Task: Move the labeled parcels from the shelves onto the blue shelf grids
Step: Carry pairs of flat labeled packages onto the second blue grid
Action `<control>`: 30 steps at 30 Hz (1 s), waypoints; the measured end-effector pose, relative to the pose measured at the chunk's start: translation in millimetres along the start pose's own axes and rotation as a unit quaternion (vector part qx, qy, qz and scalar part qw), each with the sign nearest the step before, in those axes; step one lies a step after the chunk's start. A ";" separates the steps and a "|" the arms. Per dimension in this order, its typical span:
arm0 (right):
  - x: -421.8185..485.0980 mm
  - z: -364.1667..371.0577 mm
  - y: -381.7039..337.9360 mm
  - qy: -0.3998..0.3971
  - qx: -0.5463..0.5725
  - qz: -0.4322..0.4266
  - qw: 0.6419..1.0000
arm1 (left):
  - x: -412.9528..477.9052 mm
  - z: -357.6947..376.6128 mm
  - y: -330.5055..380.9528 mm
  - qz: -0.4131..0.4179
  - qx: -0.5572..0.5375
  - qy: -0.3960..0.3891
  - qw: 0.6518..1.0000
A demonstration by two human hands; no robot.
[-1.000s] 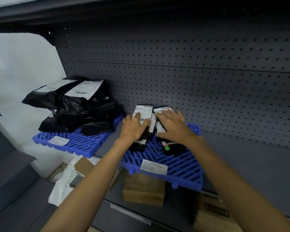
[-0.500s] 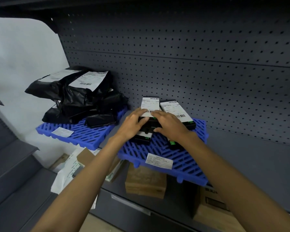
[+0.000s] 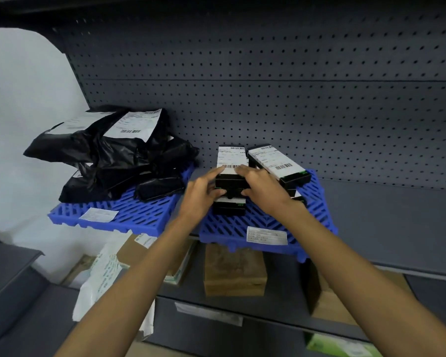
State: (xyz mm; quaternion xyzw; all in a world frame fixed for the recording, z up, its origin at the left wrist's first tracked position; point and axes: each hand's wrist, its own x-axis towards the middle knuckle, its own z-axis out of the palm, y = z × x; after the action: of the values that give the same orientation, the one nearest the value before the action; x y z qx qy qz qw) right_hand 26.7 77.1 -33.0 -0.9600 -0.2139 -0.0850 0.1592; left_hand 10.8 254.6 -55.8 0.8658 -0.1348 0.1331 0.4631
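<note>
**Boxes squared up on right grid**

Both hands have slid back off the labels to the near end of the left box stack (image 3: 231,173). Left hand (image 3: 201,195) and right hand (image 3: 264,188) pinch its sides, fingers curled. It sits on the blue grid (image 3: 263,225), 12 o'clock; looks placed, just aligning. Lower boxes mostly hidden; labels unreadable.

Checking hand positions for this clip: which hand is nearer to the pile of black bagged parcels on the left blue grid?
Left. The left hand is at the left side of the stacked black boxes, closer to the black bagged parcels. The right hand is at the boxes' right side, farther away.
</note>
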 end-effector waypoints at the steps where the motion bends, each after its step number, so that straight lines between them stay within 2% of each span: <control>1: -3.2 2.0 -3.5 0.000 -0.002 0.004 1.000 | -3.7 -1.8 -3.4 0.010 0.004 -0.001 1.000; 7: -25.5 10.6 -17.9 0.026 -0.024 0.029 0.999 | -22.3 -6.1 -22.9 0.070 0.030 0.003 0.997; 10: -31.0 10.0 -19.1 0.024 -0.020 0.038 0.999 | -24.5 -10.1 -33.8 0.098 0.084 -0.036 0.991; 13: -30.8 11.3 -23.9 0.028 -0.044 0.046 0.998 | -23.8 -10.7 -40.7 0.113 0.092 -0.060 0.987; 18: -21.8 20.8 -26.0 0.062 -0.084 0.042 0.994 | -12.9 -6.4 -44.6 0.114 0.072 -0.060 0.989; 22: -6.5 21.4 -22.6 0.057 -0.124 0.047 0.990 | 3.8 -1.9 -45.9 0.111 0.073 -0.060 0.989; 30: 7.3 23.5 -15.2 0.070 -0.130 0.080 0.986 | 33.1 7.4 -49.0 0.089 0.034 -0.090 0.991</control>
State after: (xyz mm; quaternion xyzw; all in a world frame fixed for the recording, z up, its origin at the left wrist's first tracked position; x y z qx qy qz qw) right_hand 28.8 101.0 -49.2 -0.9783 -0.1122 -0.1659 0.0534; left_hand 59.8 271.0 -85.5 0.8742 -0.2478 0.0995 0.4056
